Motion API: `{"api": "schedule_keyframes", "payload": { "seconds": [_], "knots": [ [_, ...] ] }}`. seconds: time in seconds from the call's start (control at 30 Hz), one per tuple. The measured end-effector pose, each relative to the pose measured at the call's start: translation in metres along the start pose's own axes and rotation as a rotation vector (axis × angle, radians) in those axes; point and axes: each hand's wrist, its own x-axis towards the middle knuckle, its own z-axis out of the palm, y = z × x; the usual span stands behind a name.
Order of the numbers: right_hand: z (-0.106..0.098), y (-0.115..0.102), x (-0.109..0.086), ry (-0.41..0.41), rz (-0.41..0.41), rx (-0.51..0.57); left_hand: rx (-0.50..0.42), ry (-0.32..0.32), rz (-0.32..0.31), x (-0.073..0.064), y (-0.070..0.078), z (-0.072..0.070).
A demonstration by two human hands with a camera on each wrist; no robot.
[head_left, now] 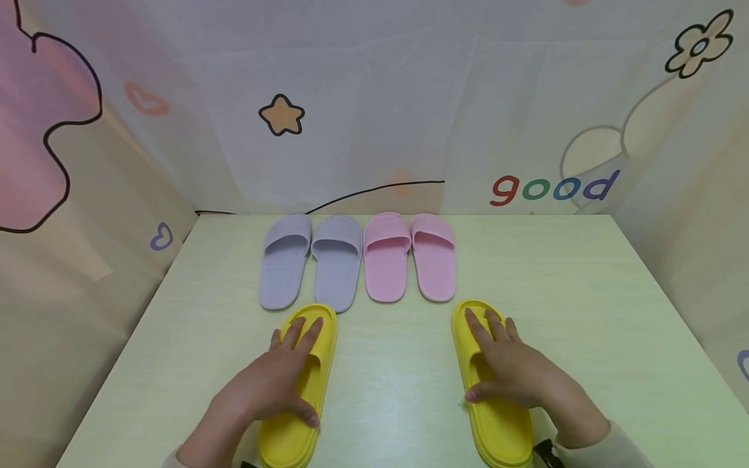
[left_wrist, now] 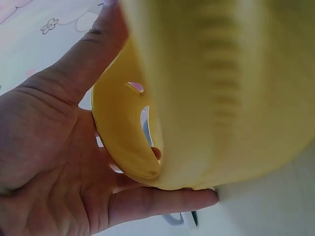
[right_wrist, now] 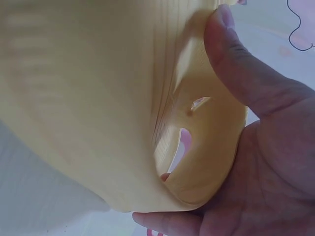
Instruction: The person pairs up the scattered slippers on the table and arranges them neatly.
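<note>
Two yellow slippers lie apart on the tabletop, toes pointing away: a left one (head_left: 285,445) and a right one (head_left: 504,432). Across the strap of the left slipper rests my left hand (head_left: 272,382), fingers spread and nearly straight, thumb along the inner edge. My right hand (head_left: 517,372) lies on the other slipper in the same manner, with its thumb at the inner edge. In the left wrist view the slipper (left_wrist: 206,98) sits between thumb and outstretched little finger. The right wrist view shows its slipper (right_wrist: 88,98) spanned likewise. Palms and straps partly hide each other.
Behind the yellow ones, a pair of grey-lilac slippers (head_left: 338,276) and a pair of pink slippers (head_left: 387,276) stand side by side at the back edge of the pale table (head_left: 398,383). A printed curtain (head_left: 374,130) hangs behind and at both sides.
</note>
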Motion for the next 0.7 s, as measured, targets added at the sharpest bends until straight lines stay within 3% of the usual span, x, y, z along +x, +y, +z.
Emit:
{"api": "schedule_keyframes", "payload": {
  "seconds": [0.7],
  "knots": [
    [0.004, -0.012, 0.006, 0.004, 0.002, -0.014, 0.057, -0.006, 0.003, 0.010, 0.026, 0.010]
  ]
}}
